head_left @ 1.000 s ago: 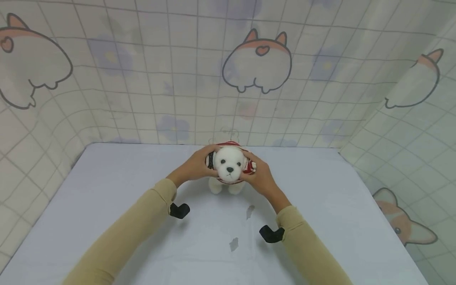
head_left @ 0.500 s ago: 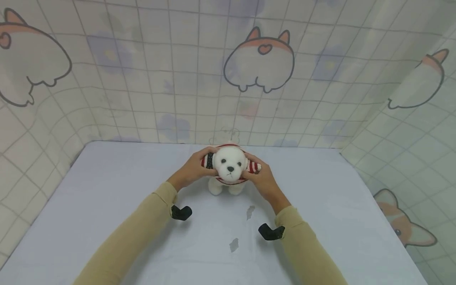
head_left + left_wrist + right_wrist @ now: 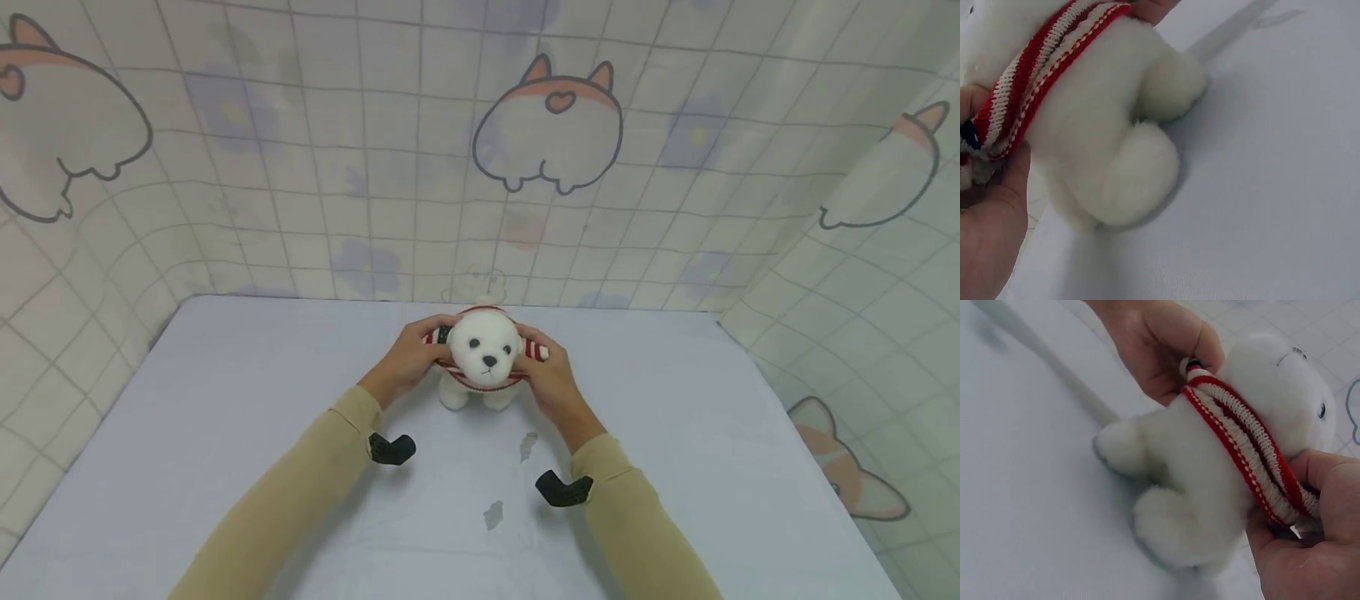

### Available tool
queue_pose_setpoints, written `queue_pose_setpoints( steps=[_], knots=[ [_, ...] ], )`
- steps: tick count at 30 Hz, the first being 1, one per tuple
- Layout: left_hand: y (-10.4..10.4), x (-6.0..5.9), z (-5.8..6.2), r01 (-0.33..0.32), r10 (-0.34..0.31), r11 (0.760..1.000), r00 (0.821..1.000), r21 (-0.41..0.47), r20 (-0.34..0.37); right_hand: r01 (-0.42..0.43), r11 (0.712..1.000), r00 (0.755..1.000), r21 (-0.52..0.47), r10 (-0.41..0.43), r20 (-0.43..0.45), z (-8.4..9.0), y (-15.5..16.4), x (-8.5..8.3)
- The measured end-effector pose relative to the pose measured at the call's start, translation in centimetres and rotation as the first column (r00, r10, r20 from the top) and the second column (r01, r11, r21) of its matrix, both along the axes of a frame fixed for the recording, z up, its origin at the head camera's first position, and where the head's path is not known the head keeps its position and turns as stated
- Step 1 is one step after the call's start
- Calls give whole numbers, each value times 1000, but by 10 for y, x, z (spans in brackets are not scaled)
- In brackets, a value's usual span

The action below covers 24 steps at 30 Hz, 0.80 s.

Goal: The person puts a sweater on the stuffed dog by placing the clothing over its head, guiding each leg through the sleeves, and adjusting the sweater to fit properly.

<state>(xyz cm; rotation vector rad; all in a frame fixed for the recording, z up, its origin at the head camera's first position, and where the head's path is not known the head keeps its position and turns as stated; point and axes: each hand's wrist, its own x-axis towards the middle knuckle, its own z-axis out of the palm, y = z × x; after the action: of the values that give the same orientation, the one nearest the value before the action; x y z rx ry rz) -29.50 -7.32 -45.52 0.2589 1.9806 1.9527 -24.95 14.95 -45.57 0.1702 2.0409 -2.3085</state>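
Observation:
A white plush dog point(image 3: 480, 333) stands on its stubby legs at the back of the table, facing the head camera. Around its neck and upper body sits a striped knit sweater point(image 3: 1244, 440) in red and white, with a dark blue part at one end. My left hand point(image 3: 408, 358) pinches the sweater on the dog's left-of-view side, thumb below and fingers above. On the other side my right hand point(image 3: 551, 379) pinches the striped end between thumb and fingers. Both wrist views show the furry legs point(image 3: 1138, 175) resting on the white cloth. The dog's back is hidden.
A white cloth covers the table point(image 3: 247, 400). Two small grey patches point(image 3: 493, 515) mark it in front of the dog. Behind and at the sides hangs a grid-patterned curtain point(image 3: 420, 217) with cartoon corgis. Black mounts point(image 3: 392, 450) stick out from both wrists.
The sweater's striped ends have been drawn outward to both sides. The left hand and forearm have shifted slightly right, and the dog's head has turned a little. The dog stays at the same spot.

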Motion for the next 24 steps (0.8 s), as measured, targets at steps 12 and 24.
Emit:
queue_pose_setpoints(
  steps=[12, 24],
  knots=[
    [-2, 1, 0, -37, 37, 999, 999, 4, -7, 25, 896, 996, 444, 14, -85, 17, 7, 3],
    [-3, 4, -3, -24, 20, 995, 999, 97, 49, 28, 957, 999, 289, -19, -33, 19, 1, 1]
  ],
)
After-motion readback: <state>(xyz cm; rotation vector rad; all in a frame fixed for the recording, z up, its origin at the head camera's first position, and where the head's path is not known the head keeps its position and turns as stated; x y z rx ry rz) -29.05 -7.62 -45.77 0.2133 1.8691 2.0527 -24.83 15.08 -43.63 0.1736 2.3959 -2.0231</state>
